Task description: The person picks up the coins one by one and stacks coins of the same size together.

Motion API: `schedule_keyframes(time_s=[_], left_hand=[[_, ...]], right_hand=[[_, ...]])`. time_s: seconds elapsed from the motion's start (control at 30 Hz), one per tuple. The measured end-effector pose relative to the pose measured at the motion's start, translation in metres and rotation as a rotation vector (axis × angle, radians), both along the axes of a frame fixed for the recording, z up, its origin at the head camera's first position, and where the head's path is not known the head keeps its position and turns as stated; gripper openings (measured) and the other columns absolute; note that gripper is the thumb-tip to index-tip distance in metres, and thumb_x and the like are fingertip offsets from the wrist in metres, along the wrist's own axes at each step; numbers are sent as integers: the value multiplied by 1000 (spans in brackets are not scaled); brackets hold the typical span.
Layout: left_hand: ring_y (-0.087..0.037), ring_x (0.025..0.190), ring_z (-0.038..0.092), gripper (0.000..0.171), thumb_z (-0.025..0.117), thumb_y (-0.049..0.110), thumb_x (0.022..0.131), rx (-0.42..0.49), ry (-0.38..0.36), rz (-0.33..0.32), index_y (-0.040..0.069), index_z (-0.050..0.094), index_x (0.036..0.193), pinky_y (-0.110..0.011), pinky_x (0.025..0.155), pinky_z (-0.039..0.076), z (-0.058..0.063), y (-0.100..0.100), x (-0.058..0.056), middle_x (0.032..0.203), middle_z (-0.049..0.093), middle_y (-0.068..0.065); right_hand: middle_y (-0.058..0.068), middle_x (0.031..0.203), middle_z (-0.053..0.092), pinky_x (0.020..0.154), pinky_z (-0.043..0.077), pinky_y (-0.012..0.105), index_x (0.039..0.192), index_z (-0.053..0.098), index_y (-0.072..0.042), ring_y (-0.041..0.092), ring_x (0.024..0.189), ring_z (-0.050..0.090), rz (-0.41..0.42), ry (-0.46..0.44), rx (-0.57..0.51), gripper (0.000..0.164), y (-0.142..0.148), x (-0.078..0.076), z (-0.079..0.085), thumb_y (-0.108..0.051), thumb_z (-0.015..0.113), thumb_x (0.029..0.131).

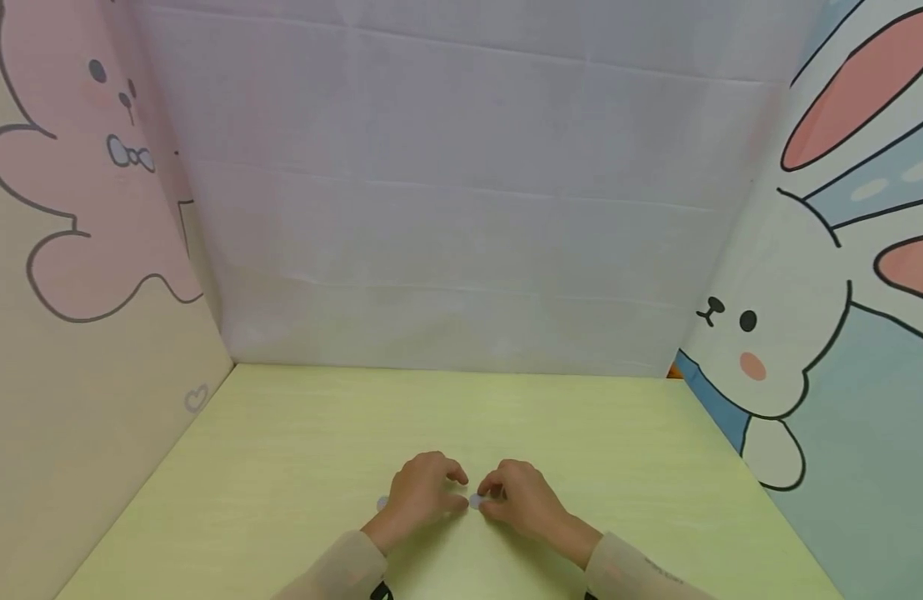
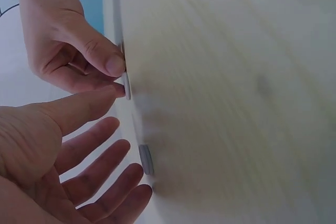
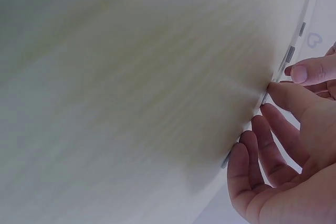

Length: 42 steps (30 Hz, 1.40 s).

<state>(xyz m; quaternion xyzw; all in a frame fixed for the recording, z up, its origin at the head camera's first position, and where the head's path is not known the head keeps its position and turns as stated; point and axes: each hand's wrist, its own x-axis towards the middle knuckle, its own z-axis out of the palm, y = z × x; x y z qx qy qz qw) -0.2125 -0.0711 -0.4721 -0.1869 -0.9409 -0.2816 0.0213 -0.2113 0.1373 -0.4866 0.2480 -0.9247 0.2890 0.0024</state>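
A small grey disc (image 1: pixel 474 501) lies on the yellow tabletop between the two hands. My right hand (image 1: pixel 525 500) pinches it at the edge with thumb and index finger, as the right wrist view shows around the disc (image 3: pixel 264 98). My left hand (image 1: pixel 422 492) is just to the left, fingers apart and loosely bent, holding nothing; its thumb tip comes close to the disc. A second disc (image 1: pixel 382 503) lies left of the left hand. Another disc (image 2: pixel 146 159) shows near the left fingertips, and one dark disc (image 3: pixel 227 160) is by the right hand's outer fingers.
Two more small discs, a nearer one (image 3: pixel 290 54) and a farther one (image 3: pixel 302 29), lie beyond the hands. A pale sheet (image 1: pixel 461 200) closes the table's back. Printed panels stand at the sides, a pink figure (image 1: pixel 79 183) left and a rabbit (image 1: pixel 776 333) right.
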Motion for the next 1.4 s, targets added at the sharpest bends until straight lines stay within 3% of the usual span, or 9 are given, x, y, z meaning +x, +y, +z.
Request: schedule_keyframes(time_s=[0.47, 1.03, 1.4], left_hand=[[-17, 86, 66, 18, 96, 22, 75, -42, 57, -16, 19, 84, 89, -36, 69, 57, -5, 9, 0, 91, 71, 4], [-11, 78, 58, 14, 96, 25, 76, -62, 103, -5, 25, 83, 81, -32, 57, 48, -14, 11, -2, 85, 67, 7], [-8, 73, 55, 13, 95, 26, 78, -109, 125, 11, 25, 82, 80, -28, 56, 45, -12, 16, -3, 80, 62, 11]], right_hand=[[-4, 84, 67, 68, 48, 21, 95, 83, -9, 5, 77, 57, 7, 21, -15, 12, 1, 1, 0, -13, 88, 85], [-3, 83, 67, 67, 47, 21, 93, 84, -10, 5, 75, 55, 20, 24, -33, 9, 0, 2, 3, -11, 88, 86], [-4, 83, 68, 67, 49, 20, 94, 83, -9, 3, 75, 56, 26, 38, -22, 9, 2, -2, 2, -12, 88, 86]])
